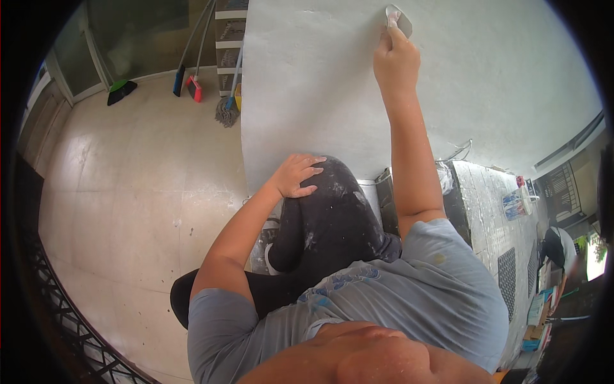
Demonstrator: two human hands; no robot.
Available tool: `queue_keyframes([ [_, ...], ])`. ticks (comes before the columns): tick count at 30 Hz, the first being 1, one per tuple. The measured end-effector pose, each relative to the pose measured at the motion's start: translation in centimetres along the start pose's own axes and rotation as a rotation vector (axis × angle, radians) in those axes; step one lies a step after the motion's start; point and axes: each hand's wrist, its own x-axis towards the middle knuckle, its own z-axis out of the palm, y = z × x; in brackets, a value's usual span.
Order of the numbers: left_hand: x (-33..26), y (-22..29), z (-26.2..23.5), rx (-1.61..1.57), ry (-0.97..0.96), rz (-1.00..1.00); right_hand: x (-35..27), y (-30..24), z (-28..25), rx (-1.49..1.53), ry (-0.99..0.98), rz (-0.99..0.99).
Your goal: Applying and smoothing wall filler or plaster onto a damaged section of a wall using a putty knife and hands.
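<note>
My right hand (396, 61) is raised against a white wall (307, 83) and grips a small pale sanding pad (399, 19), pressed flat to the wall's surface. My left hand (295, 174) rests, fingers spread, on my bent knee in paint-speckled black trousers (332, 217). It holds nothing. I wear a grey T-shirt.
Brooms, a red dustpan (194, 88) and a mop (227, 109) lean at the wall's left end on a pale tiled floor (128, 192). A paint-stained ledge (486, 205) runs along the right with small items. Another person (556, 246) stands far right. A dark railing (57, 301) curves at lower left.
</note>
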Motion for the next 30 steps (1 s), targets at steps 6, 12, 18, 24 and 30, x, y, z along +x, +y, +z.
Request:
queue_keyframes([
  [6,0.1,0.1,-0.3,-0.014,-0.003,0.009,-7.8,-0.2,1.0,0.032,-0.119,0.096],
  [12,0.2,0.4,-0.7,0.002,-0.028,0.028,-14.8,2.1,3.5,0.021,-0.153,0.109],
  [18,0.2,0.6,-0.9,0.073,-0.064,0.016,-8.0,-0.4,1.4,0.065,0.009,-0.010],
  [24,0.3,0.5,-0.5,0.049,-0.051,0.001,3.7,0.1,-1.7,-0.015,0.016,0.013],
  [30,0.2,0.2,-0.6,0.051,-0.032,0.023,-4.0,0.8,0.3,-0.044,0.011,-0.023],
])
